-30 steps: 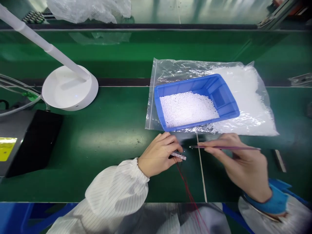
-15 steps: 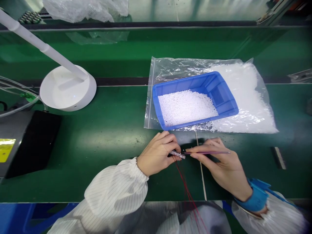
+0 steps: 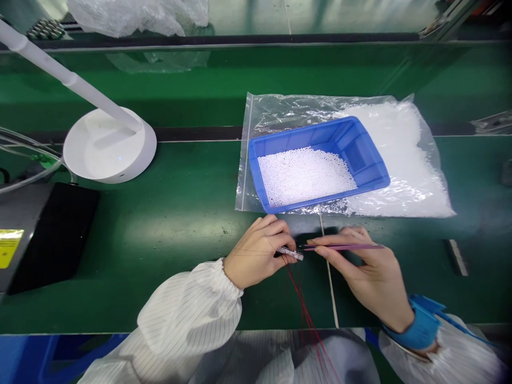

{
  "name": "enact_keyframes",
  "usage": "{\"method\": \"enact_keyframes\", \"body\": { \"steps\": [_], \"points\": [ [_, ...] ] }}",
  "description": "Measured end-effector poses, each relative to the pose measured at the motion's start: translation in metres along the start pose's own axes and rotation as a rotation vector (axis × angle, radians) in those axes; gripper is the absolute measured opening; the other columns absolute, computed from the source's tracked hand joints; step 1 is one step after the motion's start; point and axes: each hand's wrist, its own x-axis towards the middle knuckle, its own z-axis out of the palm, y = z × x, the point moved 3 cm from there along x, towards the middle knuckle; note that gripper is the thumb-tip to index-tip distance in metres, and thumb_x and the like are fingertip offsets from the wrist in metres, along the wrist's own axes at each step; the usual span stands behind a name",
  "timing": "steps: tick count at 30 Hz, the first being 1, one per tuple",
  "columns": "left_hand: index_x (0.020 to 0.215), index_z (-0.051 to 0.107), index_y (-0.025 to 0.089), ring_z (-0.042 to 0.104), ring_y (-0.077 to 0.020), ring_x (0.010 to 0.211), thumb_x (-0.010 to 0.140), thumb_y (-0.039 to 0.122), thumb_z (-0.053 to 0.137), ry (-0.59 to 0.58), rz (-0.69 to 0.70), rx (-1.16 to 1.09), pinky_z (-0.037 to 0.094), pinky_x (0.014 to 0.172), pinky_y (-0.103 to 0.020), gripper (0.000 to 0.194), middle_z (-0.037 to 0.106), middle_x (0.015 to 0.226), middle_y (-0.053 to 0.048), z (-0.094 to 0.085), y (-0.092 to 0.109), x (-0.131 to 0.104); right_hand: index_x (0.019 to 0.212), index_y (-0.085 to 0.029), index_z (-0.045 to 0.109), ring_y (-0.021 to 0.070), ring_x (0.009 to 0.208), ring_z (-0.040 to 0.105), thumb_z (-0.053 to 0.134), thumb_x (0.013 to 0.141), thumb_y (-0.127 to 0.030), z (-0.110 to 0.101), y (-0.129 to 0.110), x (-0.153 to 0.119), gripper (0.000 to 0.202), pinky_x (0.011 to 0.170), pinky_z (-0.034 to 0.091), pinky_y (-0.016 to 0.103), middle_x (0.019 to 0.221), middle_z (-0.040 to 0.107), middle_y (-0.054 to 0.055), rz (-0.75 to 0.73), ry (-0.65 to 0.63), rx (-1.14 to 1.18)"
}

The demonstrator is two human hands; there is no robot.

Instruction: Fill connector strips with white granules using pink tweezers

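Observation:
My left hand [image 3: 260, 250] is closed on a small pale strip [image 3: 294, 253], whose end sticks out past the fingertips. Thin red wires [image 3: 306, 309] hang down from the strip toward my lap. My right hand [image 3: 370, 272], with a blue band [image 3: 420, 324] on its wrist, pinches a slim pink tool [image 3: 348, 247]. The tool's dark tip lies close to the strip; whether they touch I cannot tell. Beyond my hands, a blue bin [image 3: 320, 202] holds small white beads [image 3: 304, 176].
The bin rests on a clear bag [image 3: 416, 181] of white material. A white lamp base [image 3: 110, 146] stands at the left, behind a black and grey box [image 3: 52, 234]. A small bar [image 3: 458, 257] lies at the right. Bubble wrap [image 3: 140, 16] is at the back.
My right hand and the pink tool have shifted slightly to the right, and the tool now lies a little farther from the strip. My left hand keeps its hold.

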Motion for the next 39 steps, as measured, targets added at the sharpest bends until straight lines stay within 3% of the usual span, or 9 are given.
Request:
{"method": "enact_keyframes", "body": {
  "steps": [7,22,39],
  "points": [
    [0.083,0.066,0.016,0.047,-0.0172,0.084,0.08,0.023,0.075,0.018,0.017,-0.01,0.038,0.074,-0.031,0.012,0.058,0.084,-0.001,0.0008,0.0002,0.0,0.089,-0.028,0.071,0.0168,0.078,0.062,0.066,0.087,-0.027,0.0054,0.0002,-0.0018,0.006,0.074,0.044,0.036,0.085,0.073,-0.003,0.078,0.036,0.024],
    [0.083,0.066,0.017,0.047,-0.0171,0.084,0.08,0.023,0.075,-0.002,-0.002,-0.002,0.038,0.074,-0.03,0.011,0.059,0.084,-0.001,0.0008,-0.0001,0.0005,0.089,-0.027,0.072,0.0196,0.078,0.063,0.064,0.089,-0.029,0.0046,-0.0001,-0.0028,0.008,0.075,0.045,0.04,0.086,0.073,0.0,0.102,0.019,0.03],
    [0.084,0.066,0.017,0.046,-0.0175,0.085,0.082,0.024,0.074,-0.034,-0.015,0.006,0.038,0.074,-0.03,0.011,0.059,0.085,-0.002,-0.0015,0.0019,0.0014,0.092,-0.025,0.068,0.0159,0.073,0.061,0.063,0.09,-0.025,0.0091,-0.0033,-0.0021,0.005,0.073,0.042,0.037,0.087,0.073,-0.002,0.0,0.003,-0.049]
  ]
}}
